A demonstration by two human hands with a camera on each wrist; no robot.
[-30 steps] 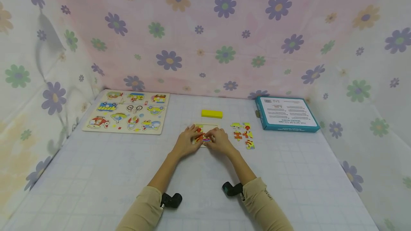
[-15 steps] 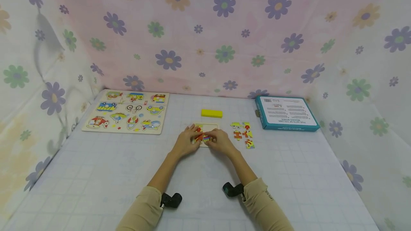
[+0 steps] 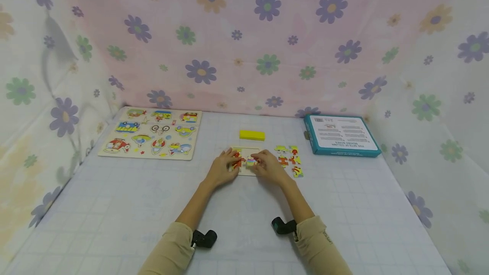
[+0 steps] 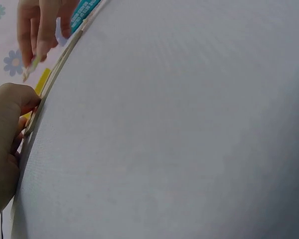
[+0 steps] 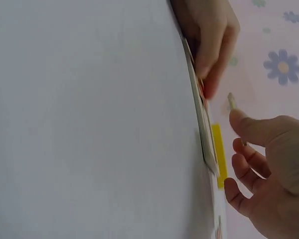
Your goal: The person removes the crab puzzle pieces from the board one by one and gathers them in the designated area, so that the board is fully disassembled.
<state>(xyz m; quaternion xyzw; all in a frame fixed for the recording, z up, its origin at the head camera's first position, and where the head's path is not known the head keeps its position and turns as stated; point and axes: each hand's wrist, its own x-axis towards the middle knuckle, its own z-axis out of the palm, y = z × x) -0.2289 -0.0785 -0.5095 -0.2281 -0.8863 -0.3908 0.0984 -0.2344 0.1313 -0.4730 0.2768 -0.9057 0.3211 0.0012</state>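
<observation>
In the head view my left hand (image 3: pixel 220 169) grips the left side of a small wooden puzzle board (image 3: pixel 249 151), its fingers and thumb spread along that edge over red and yellow pieces (image 3: pixel 236 164) set in the board. My right hand (image 3: pixel 270 167) pinches a jigsaw piece (image 3: pixel 251 162) with rainbow stripes above the board's right half. Seen from the right wrist, this piece (image 5: pixel 232 101) stands on edge between thumb and fingers, raised clear of the board (image 5: pixel 203 130). Just right of the right hand lie several loose jigsaw pieces (image 3: pixel 294 160), red, yellow and green.
A yellow block (image 3: pixel 252 135) lies behind the puzzle board. At the back left is a large wooden vehicle puzzle (image 3: pixel 149 155) with several pieces in it. A teal and white box (image 3: pixel 341 135) lies at the back right. Flowered cloth (image 3: pixel 244 75) encloses the table's back and sides.
The right hand has lifted the rainbow piece away from the pieces at the board's left and moved slightly right with it. The left hand has stayed on the board's left edge.
</observation>
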